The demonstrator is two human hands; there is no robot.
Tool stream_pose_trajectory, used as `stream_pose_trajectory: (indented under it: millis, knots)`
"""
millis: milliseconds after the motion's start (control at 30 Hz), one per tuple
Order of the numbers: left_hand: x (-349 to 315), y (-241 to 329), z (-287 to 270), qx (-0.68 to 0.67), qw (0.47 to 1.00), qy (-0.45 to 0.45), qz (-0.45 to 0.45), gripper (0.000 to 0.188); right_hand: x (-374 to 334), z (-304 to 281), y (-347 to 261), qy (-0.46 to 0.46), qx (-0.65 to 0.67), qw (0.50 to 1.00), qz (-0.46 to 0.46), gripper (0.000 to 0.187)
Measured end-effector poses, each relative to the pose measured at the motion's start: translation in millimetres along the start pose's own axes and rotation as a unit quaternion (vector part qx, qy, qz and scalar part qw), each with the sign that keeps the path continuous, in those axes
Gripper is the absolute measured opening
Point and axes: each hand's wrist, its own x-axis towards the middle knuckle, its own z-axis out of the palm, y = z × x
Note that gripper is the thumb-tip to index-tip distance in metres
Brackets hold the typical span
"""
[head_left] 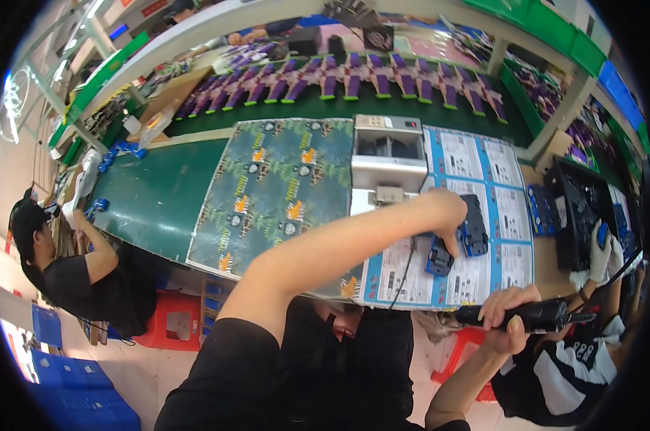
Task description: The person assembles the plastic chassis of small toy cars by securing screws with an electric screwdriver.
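Note:
My left hand [448, 210] reaches over a printed sheet at the right of the table. It closes on a black-and-blue plastic casing [473, 226], which looks like a toy car base; some fingers are hidden. A second, smaller black-and-blue casing [440, 259] lies just below, beside my thumb tip. At the table's front right edge, my right hand [508, 309] wraps round a black electric screwdriver [544, 316]. The tool is held sideways, its end pointing right, apart from both casings.
A silver dispensing machine [388, 161] stands behind my left forearm, with a cable running toward me. More blue casings [544, 210] and a black bin [582, 208] are at right. A conveyor [260, 108] carries purple parts. People work on both sides; a gloved hand [605, 255] is at right.

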Motion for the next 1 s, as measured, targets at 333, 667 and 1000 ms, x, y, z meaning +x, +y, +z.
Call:
stream_pose_trajectory:
  millis: [333, 667, 1000]
  knots:
    - [-116, 53, 53, -0.461, 0.815, 0.35, 0.018, 0.044, 14, -4, 2, 0.017, -0.035, 0.998, -0.044, 0.037]
    - [-231, -5, 132, -0.9, 0.097, 0.424, -0.037, 0.026, 60, 55, 33, 0.035, 0.001, 0.992, -0.125, 0.023]
    - [-232, 13, 132, -0.886, 0.282, 0.347, -0.122, 0.031, 99, 113, 82, -0.034, 0.003, 0.993, -0.117, 0.013]
